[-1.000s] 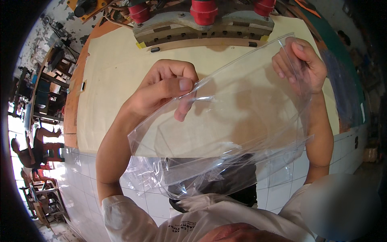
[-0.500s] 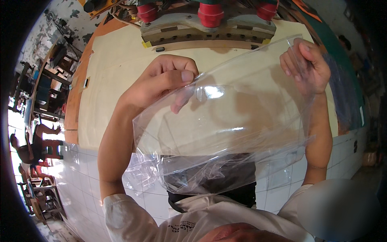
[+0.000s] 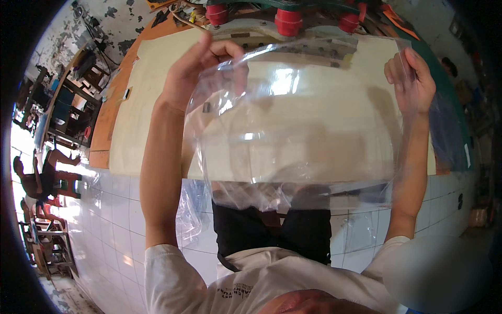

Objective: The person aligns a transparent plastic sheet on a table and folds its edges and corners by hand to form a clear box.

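A clear plastic sheet, glossy and crinkled along its lower part, hangs over the near half of the table and past its front edge. I cannot tell whether it is a single layer or a bag. My right hand is closed on its upper right corner, fingers curled and partly seen through the film. At the upper left corner, my left hand has its thumb raised and fingers apart, some of them showing through the plastic. Whether those fingers touch the film is unclear.
Pale yellow paper covers the wooden table. A heavy metal fixture with red cylinders stands at the far edge. Bluish transparent film lies at the right. Another person sits far left. Loose clear plastic lies below the table edge.
My left hand has gone from pinching the sheet's upper edge to spread fingers, moving up and left. The sheet has been raised and spread wider. My right hand keeps its hold, shifting slightly right.
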